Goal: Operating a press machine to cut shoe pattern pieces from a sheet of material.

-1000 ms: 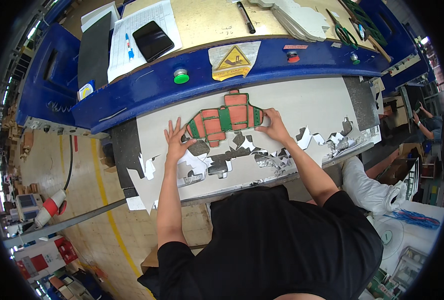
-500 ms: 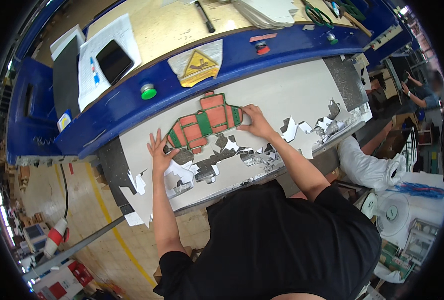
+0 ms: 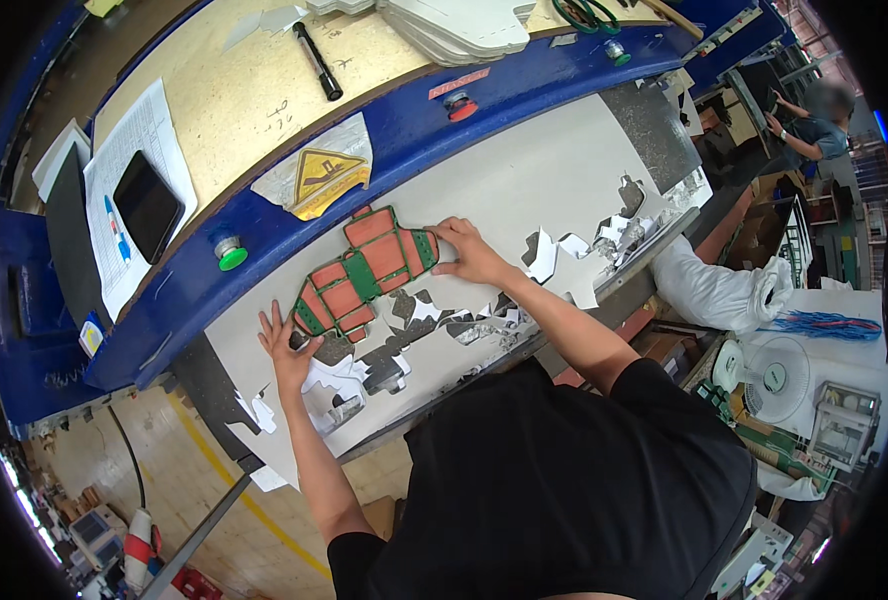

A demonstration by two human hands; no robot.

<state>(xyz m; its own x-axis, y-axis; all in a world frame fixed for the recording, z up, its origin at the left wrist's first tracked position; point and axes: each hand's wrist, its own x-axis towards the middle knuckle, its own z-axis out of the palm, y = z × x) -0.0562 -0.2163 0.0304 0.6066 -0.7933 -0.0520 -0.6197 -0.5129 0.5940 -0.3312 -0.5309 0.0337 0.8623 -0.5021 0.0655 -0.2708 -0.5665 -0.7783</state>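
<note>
A cutting die (image 3: 363, 278) with red-orange pads, green strips and a dark green outline lies flat on a pale grey sheet (image 3: 534, 170). My left hand (image 3: 289, 355) is at its left end, thumb and forefinger on either side of the tip, the other fingers spread. At the opposite end, my right hand (image 3: 472, 255) grips the edge between bent fingers and thumb. Along the sheet's near side, cut-out holes show the dark bed beneath, with white scraps (image 3: 339, 378) around them.
A blue machine beam (image 3: 404, 135) carries a green button (image 3: 230, 253), a red button (image 3: 458, 107) and a yellow warning sign (image 3: 322, 178). On its wooden top are a phone (image 3: 148, 207), a marker (image 3: 317, 62) and stacked grey cut pieces (image 3: 459, 30). Another person (image 3: 814, 130) stands far right.
The whole view has tilted and shifted, so the beam and sheet sit lower on the left. Both hands remain at the cutting die's ends, with little visible movement against the sheet.
</note>
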